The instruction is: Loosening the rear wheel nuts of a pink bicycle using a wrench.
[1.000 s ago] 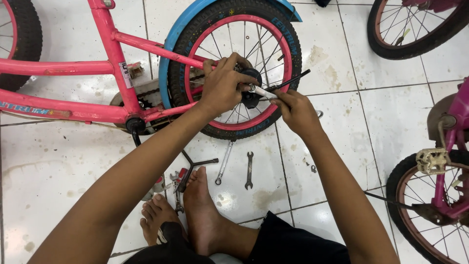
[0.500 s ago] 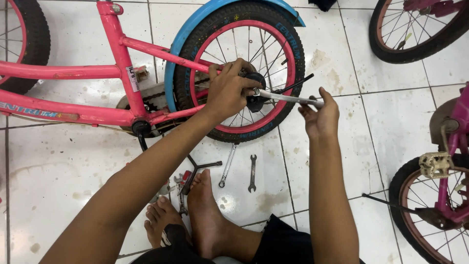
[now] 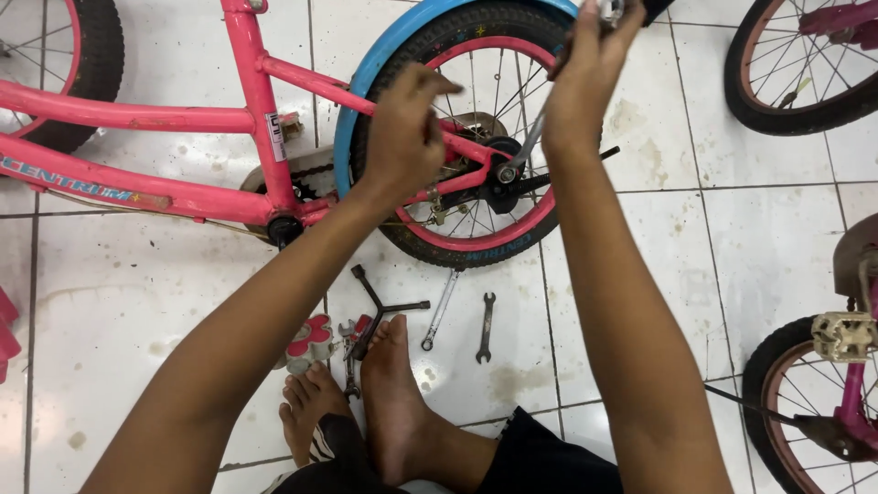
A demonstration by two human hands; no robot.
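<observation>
The right hand (image 3: 590,69) grips a wrench (image 3: 523,151) whose head sits on the rear wheel (image 3: 476,137) axle of the pink bicycle (image 3: 183,183). The left hand (image 3: 407,137), fingers loosely curled and holding nothing, hovers just beside the hub. Spare wrenches (image 3: 462,320) lie on the floor (image 3: 695,274).

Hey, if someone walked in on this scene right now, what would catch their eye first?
Probably the pink bicycle frame lying across the white tiled floor, with its blue-fendered rear wheel at centre. The right hand grips a wrench set on the wheel's axle, while the left hand is at the frame beside the hub. Loose spanners lie by the bare feet.
</observation>
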